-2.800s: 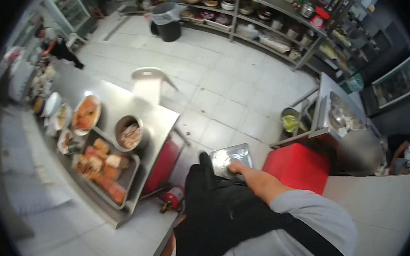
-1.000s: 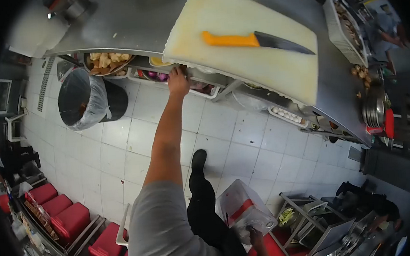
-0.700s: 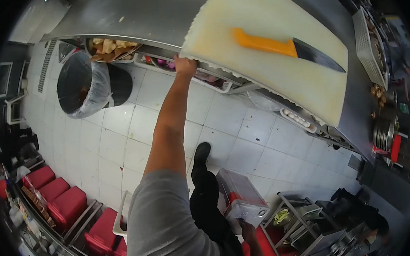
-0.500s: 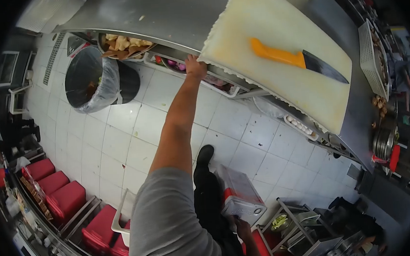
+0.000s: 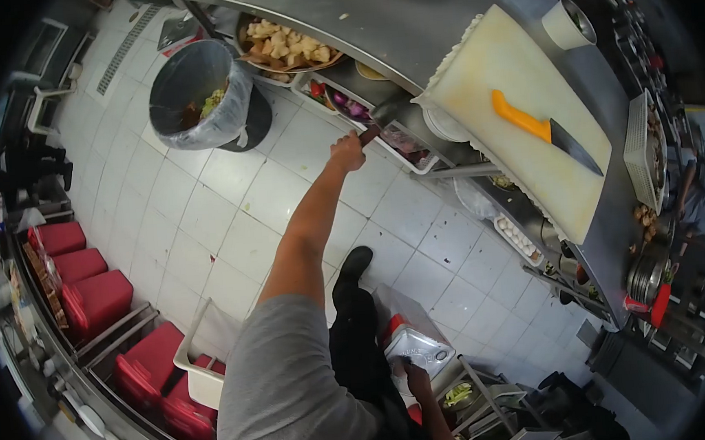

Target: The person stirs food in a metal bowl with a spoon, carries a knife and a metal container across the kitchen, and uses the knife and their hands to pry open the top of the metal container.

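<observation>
My left hand (image 5: 348, 152) reaches out at the end of the long outstretched arm, its fingers wrapped round the brown handle of a cleaver (image 5: 391, 109). The cleaver's broad dark blade lies just below the steel table's edge, beside the shelf underneath. Low by my leg, my right hand (image 5: 418, 384) is closed near the top of a square metal tin (image 5: 421, 352); what it grips is dark and too small to make out. A yellow-handled knife (image 5: 544, 129) rests on the white cutting board (image 5: 513, 61), above and to the right of my left hand.
A lined waste bin (image 5: 251, 121) stands on the tiled floor. Under the table (image 5: 297, 7) are a bowl of ginger-like pieces (image 5: 287, 45), onions (image 5: 349, 106) and a tray of eggs (image 5: 517, 237). Red bins (image 5: 100, 295) line the left; a white pot (image 5: 568, 23) sits by the board.
My left hand has drawn back from the table edge, and the cleaver in it has come into view. The view has shifted, showing more of the lower shelf. My right hand stays by the tin.
</observation>
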Demonstrator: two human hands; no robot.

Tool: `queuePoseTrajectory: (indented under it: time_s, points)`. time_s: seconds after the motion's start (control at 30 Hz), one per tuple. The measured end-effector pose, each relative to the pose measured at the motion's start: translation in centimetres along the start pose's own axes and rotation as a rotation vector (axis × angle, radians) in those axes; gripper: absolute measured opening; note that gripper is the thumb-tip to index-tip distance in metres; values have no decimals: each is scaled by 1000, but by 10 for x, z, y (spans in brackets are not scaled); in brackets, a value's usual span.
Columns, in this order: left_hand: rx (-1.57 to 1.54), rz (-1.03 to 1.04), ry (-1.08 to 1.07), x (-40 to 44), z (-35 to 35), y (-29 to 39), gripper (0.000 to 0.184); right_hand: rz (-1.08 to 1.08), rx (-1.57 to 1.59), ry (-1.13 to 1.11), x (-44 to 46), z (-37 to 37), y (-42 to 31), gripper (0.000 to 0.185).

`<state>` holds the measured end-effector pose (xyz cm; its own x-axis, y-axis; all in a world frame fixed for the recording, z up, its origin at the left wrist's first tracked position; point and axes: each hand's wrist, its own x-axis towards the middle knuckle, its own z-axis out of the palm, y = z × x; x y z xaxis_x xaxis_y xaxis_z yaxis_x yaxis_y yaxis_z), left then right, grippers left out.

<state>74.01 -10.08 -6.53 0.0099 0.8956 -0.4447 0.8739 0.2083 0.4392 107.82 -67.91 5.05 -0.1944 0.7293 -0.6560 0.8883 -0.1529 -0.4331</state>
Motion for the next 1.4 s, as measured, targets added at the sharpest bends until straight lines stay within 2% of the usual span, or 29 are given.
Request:
queuePoseTrajectory:
  time_s: [0.1,0.17,0.2,0.23,0.27,0.3,0.33,0.37,0.4,0.43,0.47,0.5,0.57,0.63,0.7,0.73,0.87,1.0,1.07,1.1,1.17,1.23,1.27,1.3,1.33,1.4]
  points:
    - [-1,-12,-12,-65,3,-43,51,-56,17,51,-2,6,8,27]
    - [-37,-4,52,-138,28,-97,51,-61,-53,-25,-4,11,17,26]
    - [-63,-79,2,-186,32,-121,49,-79,-91,-60,1,19,27,25]
    - [20,-169,11,-243,33,-140,49,50,63,-108,6,28,42,24]
    - [21,-180,-18,-298,46,-176,58,185,210,-137,11,36,56,24]
    - [-31,-188,-112,-351,65,-219,60,261,284,-212,11,8,31,24]
    - [-21,-100,-155,-412,59,-241,52,228,341,-182,22,26,55,23]
    - [-60,-172,-149,-469,67,-271,52,198,403,-153,39,49,80,22]
    - [-173,-436,-150,-528,55,-285,59,573,812,-191,42,29,50,22]
    - [-324,-636,-253,-581,46,-301,61,250,445,-227,59,43,72,26]
    - [-385,-612,-236,-625,74,-347,50,448,698,-229,64,32,43,24]
    - [-213,-199,-156,-675,77,-375,44,658,943,-180,71,22,15,22]
    - [-731,-887,-148,-751,31,-370,37,641,786,-255,138,79,87,24]
    - [-779,-926,-34,-809,4,-379,32,86,163,-242,138,41,51,25]
    - [-907,-977,19,-842,-11,-396,30,-455,-445,-213,139,22,8,28]
    - [-975,-956,99,-854,-23,-397,28,-512,-516,-232,136,16,-22,29]
    - [-1254,-916,226,-862,-10,-458,24,-372,-489,-385,146,7,-145,32]
    - [-1265,-990,178,-859,-30,-509,27,-216,-472,-478,165,12,-257,36]
    - [-1261,-1004,147,-861,-49,-541,31,-147,-508,-481,175,14,-322,32]
    - [-1230,-1001,136,-858,-61,-557,32,14,-492,-469,171,15,-382,33]
    - [-1153,-997,103,-849,-90,-593,34,103,-274,-413,198,31,-435,32]
    - [-1105,-969,138,-829,-117,-630,35,-540,-532,-420,258,54,-451,33]
    - [-1052,-966,149,-817,-134,-649,36,-373,-309,-442,266,59,-488,36]
    - [-1001,-940,147,-802,-143,-672,35,-449,-228,-403,282,70,-515,39]
    - [-987,-950,168,-791,-159,-688,34,-349,-226,-437,282,70,-558,43]
    - [-957,-983,207,-778,-206,-697,32,-445,-247,-489,308,83,-615,46]
